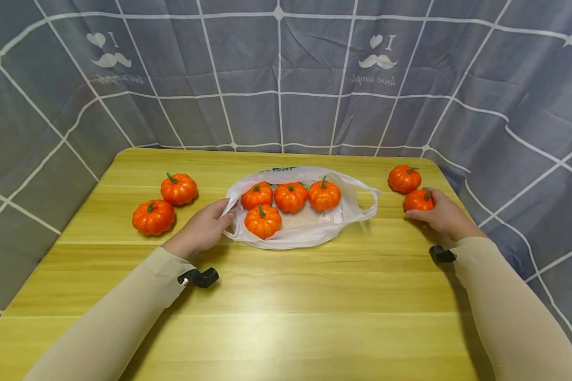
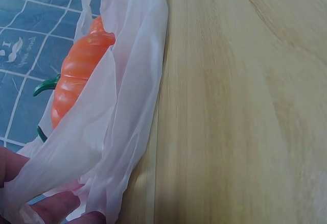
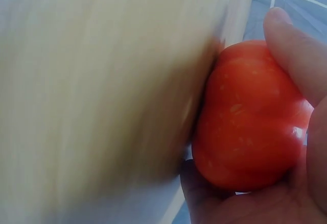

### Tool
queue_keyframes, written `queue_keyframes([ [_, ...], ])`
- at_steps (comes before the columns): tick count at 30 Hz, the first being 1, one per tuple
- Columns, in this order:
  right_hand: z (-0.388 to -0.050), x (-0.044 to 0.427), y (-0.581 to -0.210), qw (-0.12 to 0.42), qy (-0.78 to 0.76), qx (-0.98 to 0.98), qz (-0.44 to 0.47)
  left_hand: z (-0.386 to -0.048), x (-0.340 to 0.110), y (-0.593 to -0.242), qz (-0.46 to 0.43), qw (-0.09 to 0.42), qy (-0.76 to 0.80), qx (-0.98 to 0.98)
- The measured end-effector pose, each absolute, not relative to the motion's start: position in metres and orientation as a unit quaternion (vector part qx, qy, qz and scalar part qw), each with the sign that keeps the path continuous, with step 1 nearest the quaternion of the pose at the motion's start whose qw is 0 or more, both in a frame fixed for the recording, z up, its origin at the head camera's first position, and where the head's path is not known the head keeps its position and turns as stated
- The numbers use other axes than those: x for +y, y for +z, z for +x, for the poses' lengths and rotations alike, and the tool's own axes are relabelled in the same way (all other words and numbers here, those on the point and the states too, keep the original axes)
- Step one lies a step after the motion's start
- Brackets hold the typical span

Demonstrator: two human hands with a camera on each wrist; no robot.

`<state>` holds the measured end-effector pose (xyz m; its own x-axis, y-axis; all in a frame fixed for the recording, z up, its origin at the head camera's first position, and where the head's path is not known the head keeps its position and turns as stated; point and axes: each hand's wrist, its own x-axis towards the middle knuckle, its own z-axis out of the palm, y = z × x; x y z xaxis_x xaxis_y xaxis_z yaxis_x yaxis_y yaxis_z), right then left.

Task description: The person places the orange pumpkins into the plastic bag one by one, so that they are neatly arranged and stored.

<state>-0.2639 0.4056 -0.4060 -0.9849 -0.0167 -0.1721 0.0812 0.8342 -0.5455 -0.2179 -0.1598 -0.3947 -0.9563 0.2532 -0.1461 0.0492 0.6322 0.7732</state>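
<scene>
The hands are well apart. The left hand [image 1: 202, 227] pinches the left end of a white plastic bag [image 1: 310, 241]; in the left wrist view, the thumb lies on one side of the thin film and the fingers on the other. The right hand [image 1: 445, 214] grips a held pumpkin [image 1: 416, 200], orange, with the thumb on one side and fingers on the opposite side. The stem of this pumpkin tilts to the right. Whether its underside contacts the table [image 1: 286, 296] cannot be determined.

The bag rests on the table between the hands, mouth facing up, with a loop handle [image 1: 371, 206] extending to the right. A green print [image 1: 281, 169] is partly visible on its far edge. The bag contains four orange pumpkins: a rear-left pumpkin [image 1: 257, 197], a rear-middle pumpkin [image 1: 291, 197] and a rear-right pumpkin [image 1: 324, 197] form a row; a front pumpkin [image 1: 263, 223] sits before the left end of that row.

Outside the bag, a far-right pumpkin [image 1: 404, 180] stands just behind the held unit. At the left side of the table, an upper-left pumpkin [image 1: 178, 189] and a lower-left pumpkin [image 1: 153, 217] stand close together, stems up.

Each forearm has a beige sleeve [image 1: 109, 312] and a black wrist device [image 1: 200, 278]. A grey-blue curtain [image 1: 248, 58] with white grid lines surrounds the far side and flanks of the wood-grain table.
</scene>
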Motion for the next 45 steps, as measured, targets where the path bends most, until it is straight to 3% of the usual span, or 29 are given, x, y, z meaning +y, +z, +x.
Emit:
queue_keyframes([
  [24, -0.261, 0.402, -0.407, 0.084, -0.284, 0.955, 0.019, -0.216, -0.16, -0.396, 0.08, 0.126, 0.425, 0.893],
  [31, -0.264, 0.395, -0.395, 0.027, -0.271, 0.962, 0.017, -0.217, -0.159, -0.394, 0.081, 0.125, 0.423, 0.894],
  [38, -0.264, 0.35, -0.347, -0.049, -0.313, 0.948, 0.001, -0.217, -0.16, -0.393, 0.085, 0.122, 0.427, 0.892],
  [45, -0.256, 0.277, -0.317, -0.065, -0.328, 0.939, -0.078, -0.217, -0.159, -0.391, 0.088, 0.117, 0.427, 0.892],
])
